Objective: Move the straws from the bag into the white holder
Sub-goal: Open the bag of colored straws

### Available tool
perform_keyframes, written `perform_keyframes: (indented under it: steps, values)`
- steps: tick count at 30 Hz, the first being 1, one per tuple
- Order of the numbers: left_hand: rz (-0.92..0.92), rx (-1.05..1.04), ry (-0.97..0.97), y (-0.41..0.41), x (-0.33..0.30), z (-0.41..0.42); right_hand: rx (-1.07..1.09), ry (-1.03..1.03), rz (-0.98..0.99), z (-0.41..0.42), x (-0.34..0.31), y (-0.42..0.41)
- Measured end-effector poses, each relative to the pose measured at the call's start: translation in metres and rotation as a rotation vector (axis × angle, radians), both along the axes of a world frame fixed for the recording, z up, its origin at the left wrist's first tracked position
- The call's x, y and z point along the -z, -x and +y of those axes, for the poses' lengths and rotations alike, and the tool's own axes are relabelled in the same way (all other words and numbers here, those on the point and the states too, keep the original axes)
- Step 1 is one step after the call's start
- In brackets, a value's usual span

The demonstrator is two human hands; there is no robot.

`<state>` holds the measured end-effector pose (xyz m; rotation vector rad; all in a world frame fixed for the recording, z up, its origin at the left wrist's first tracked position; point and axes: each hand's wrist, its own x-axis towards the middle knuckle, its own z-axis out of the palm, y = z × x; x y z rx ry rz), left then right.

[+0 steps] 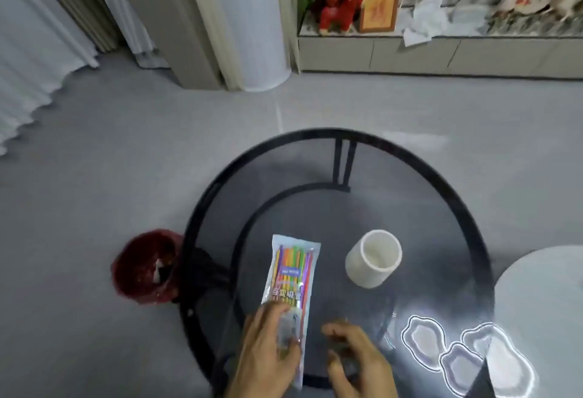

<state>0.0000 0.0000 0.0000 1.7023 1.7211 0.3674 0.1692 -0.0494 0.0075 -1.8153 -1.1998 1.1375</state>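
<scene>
A clear plastic bag [291, 274] full of several coloured straws lies flat on the round dark glass table [441, 195], its long side pointing away from me. My left hand [262, 353] presses on the bag's near end with fingers curled onto it. To the right of the bag, my right hand [356, 359] hovers with fingers curled and nothing clearly in it. The white cylindrical holder [373, 260] stands to the right of the bag, its inside showing only white. The image is blurred.
A dark red bin [143, 268] with scraps sits on the floor left of the table. A white round surface [542, 296] is at the right edge. Bright light reflections lie on the glass at front right. A low cabinet with ornaments stands at the back.
</scene>
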Motion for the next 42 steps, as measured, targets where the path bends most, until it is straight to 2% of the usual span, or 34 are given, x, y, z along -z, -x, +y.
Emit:
perform_keyframes:
  steps: [6, 9, 13, 18, 24, 26, 30, 32, 35, 38, 42]
  values:
    - [0.196, 0.038, -0.097, -0.008, 0.136, -0.003, -0.068, -0.042, -0.019, -0.019, 0.144, 0.020]
    - [0.303, 0.065, -0.190, -0.004, 0.168, -0.008, -0.024, -0.101, -0.078, -0.024, 0.181, 0.024]
    - [0.306, 0.064, -0.262, 0.006, 0.202, -0.013, 0.090, -0.198, -0.130, -0.021, 0.217, 0.037]
    - [0.277, 0.129, -0.372, 0.023, 0.215, -0.012, 0.120, -0.255, -0.199, -0.022, 0.228, 0.042]
    - [0.276, 0.226, -0.491, 0.040, 0.213, -0.030, 0.206, -0.211, -0.011, -0.024, 0.231, 0.024]
    - [0.327, 0.242, -0.505, 0.049, 0.209, -0.038, 0.249, -0.196, 0.037, -0.031, 0.226, 0.022]
    - [0.432, 0.281, -0.389, 0.054, 0.200, -0.035, 0.311, -0.174, 0.029, -0.035, 0.219, 0.015]
    - [0.550, 0.332, -0.339, 0.052, 0.194, -0.036, 0.354, -0.173, -0.029, -0.048, 0.218, 0.009]
    - [0.646, 0.374, -0.428, 0.042, 0.192, -0.045, 0.317, -0.154, -0.035, -0.067, 0.220, 0.002]
    - [0.628, 0.463, -0.562, 0.034, 0.194, -0.045, 0.233, -0.131, -0.026, -0.077, 0.219, -0.006]
    - [0.615, 0.522, -0.680, 0.030, 0.189, -0.029, 0.148, -0.153, 0.085, -0.080, 0.208, -0.014]
